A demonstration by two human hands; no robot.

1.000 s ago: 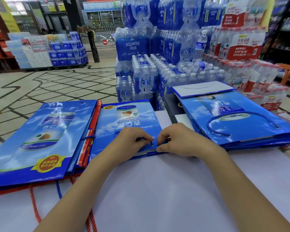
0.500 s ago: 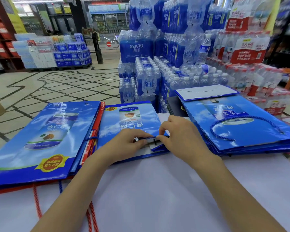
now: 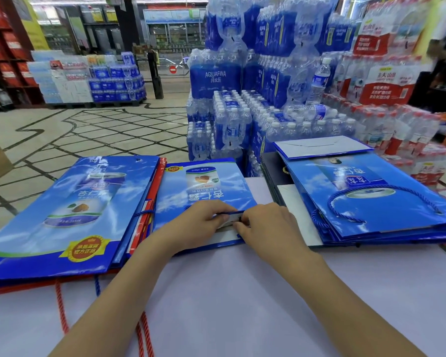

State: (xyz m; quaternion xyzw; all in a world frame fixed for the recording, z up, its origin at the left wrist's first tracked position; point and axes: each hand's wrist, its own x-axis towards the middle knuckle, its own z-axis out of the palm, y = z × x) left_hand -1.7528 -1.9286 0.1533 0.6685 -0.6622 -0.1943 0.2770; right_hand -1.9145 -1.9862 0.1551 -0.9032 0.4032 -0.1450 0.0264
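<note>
A flat blue paper gift bag (image 3: pixel 204 186) lies in the middle of the white table (image 3: pixel 242 292), its mouth towards me. My left hand (image 3: pixel 191 228) and my right hand (image 3: pixel 268 228) meet at the bag's near edge. Both pinch the folded white-lined rim there, fingertips almost touching. A thin dark cord shows between the fingers. The rim under my hands is hidden.
A larger flat blue bag (image 3: pixel 70 210) lies at left over red bags with red cords (image 3: pixel 61 310). A stack of blue bags with rope handles (image 3: pixel 376 199) sits at right. Behind the table stand shrink-wrapped water bottle packs (image 3: pixel 232 119). Tiled floor (image 3: pixel 88 135) stretches left.
My right hand has come back down from over the bag to its near edge. Both hands still work the rim. The view has shifted slightly.
</note>
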